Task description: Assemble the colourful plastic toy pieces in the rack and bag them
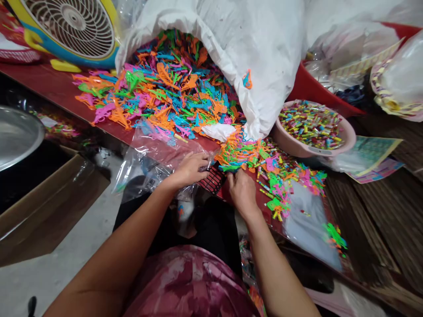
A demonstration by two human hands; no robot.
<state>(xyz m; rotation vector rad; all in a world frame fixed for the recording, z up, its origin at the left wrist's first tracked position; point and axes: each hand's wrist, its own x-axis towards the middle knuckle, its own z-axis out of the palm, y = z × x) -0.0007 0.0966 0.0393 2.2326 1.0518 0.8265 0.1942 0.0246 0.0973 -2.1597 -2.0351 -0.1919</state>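
My left hand (192, 169) rests at the left side of a black grid tray (213, 179) on the red table edge, fingers apart, beside a clear plastic bag (148, 165). My right hand (242, 189) is at the tray's right side with its fingers curled in; whatever it may hold is hidden. Just beyond both hands lies a stack of small colourful plastic pieces (236, 152), with green ones nearest. A large loose heap of similar pieces (172, 92) spills from a white sack (264, 48) behind.
A pink basin (280, 138) of small wrapped tubes stands at the right, near printed sheets (380, 154). Clear bags (307, 220) lie on the right table edge. A yellow and blue fan (74, 26) is at the back left, a cardboard box (56, 207) at the left.
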